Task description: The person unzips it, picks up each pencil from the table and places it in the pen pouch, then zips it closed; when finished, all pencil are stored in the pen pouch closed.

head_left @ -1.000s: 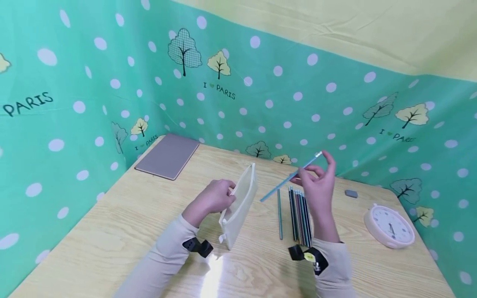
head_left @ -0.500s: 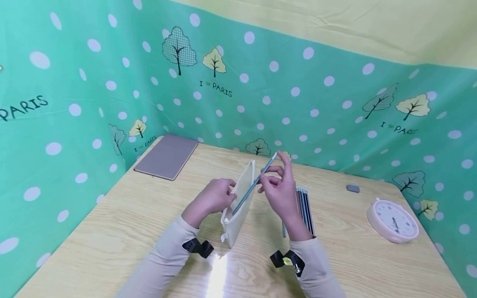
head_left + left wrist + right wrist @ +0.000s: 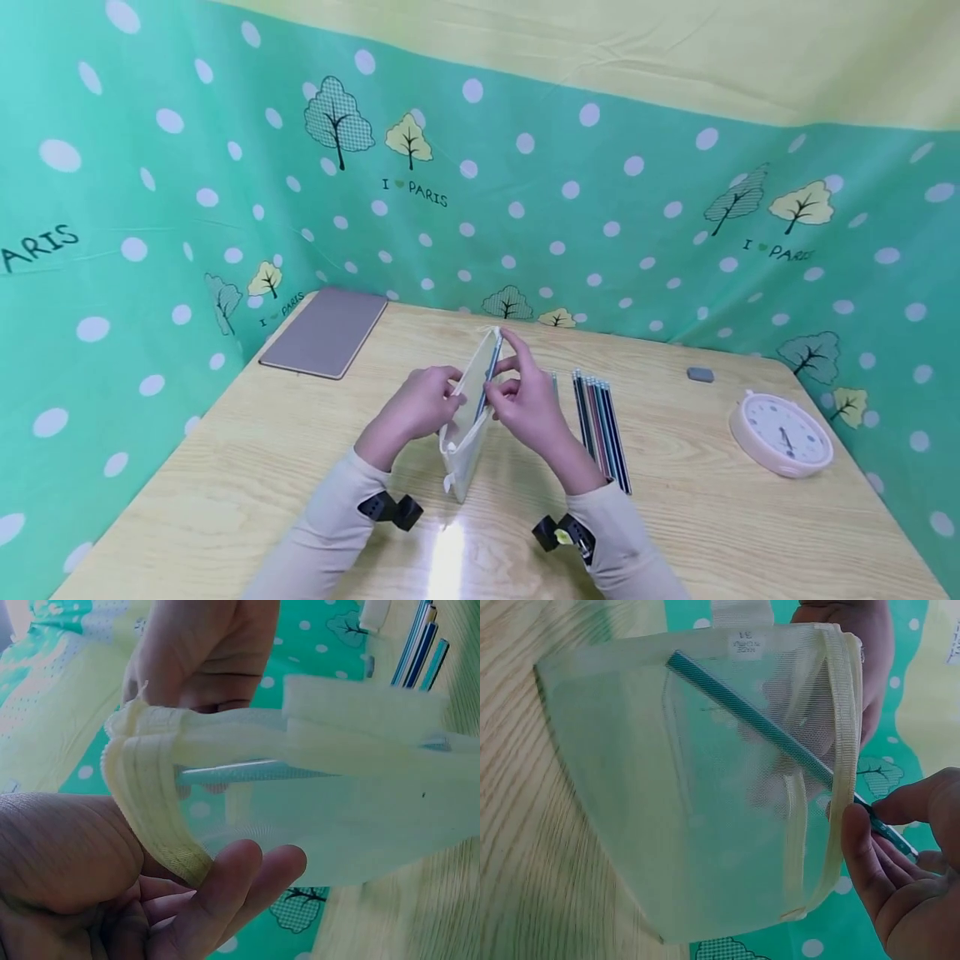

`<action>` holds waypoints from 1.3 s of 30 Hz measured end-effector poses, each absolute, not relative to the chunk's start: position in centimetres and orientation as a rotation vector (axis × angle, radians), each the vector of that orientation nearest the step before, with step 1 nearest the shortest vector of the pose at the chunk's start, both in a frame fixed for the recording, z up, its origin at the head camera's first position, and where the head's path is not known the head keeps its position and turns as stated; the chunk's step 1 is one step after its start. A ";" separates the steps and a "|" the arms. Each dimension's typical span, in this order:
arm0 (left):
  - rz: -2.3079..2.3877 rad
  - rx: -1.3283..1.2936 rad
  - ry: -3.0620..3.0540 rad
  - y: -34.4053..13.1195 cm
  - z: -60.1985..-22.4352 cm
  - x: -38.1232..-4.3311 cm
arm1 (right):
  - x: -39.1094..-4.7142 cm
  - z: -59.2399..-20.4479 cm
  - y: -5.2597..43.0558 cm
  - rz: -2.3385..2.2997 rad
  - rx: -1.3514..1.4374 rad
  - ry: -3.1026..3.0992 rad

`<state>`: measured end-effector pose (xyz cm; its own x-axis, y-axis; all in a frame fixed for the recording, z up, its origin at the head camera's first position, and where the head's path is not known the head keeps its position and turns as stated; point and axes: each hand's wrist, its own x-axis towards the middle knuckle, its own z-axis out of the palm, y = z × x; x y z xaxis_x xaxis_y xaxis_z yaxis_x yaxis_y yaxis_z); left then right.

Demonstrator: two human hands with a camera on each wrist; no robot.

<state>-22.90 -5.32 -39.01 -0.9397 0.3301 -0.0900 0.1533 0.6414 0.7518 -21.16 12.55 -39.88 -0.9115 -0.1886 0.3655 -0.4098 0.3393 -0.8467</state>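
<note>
- Your pencil point(image 3: 746, 711) is mostly inside the mesh pouch point(image 3: 469, 457): it slants through, lower end by the labelled seam, top end poking out past the zip edge.
- Half a second ago much more of it stood above the mouth; now it has gone deeper and sits more in line with the pouch. I'd judge this insertion well along but unfinished, since the top is not free of your fingers.
- Your right hand point(image 3: 527, 402) pinches that top end between thumb and fingers, closed to about the pencil's thickness, right at the mouth.
- Your left hand point(image 3: 422, 403) grips the near side of the mouth, fingers bent over the edge; the mouth gapes, the pouch raised on edge.
- Just to the right, a bunch of pencils point(image 3: 601, 421) lies on the table point(image 3: 675, 525), with a single one point(image 3: 555, 382) mostly hidden behind your right hand.
- Farther off: eraser point(image 3: 701, 375), clock point(image 3: 783, 434), notebook point(image 3: 326, 332).
</note>
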 end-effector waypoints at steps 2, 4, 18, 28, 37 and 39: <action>1.193 0.392 2.643 -5.4 -39.1 -22.8 | -21.2 -39.9 12.6 1.568 0.549 -2.413; 1.212 0.379 2.633 -5.6 -39.1 -22.8 | -21.3 -39.9 12.6 1.541 0.554 -2.425; 1.208 0.270 2.614 -6.1 -38.6 -23.3 | -22.3 -39.4 14.6 1.150 0.312 -2.640; 1.158 0.310 2.662 -5.7 -38.7 -23.4 | -22.6 -39.7 14.8 1.182 0.408 -2.687; 1.128 0.298 2.665 -5.5 -38.8 -23.2 | -22.4 -40.0 14.2 1.136 0.442 -2.700; 1.125 0.290 2.662 -5.5 -38.8 -23.2 | -22.4 -40.0 14.1 1.148 0.443 -2.670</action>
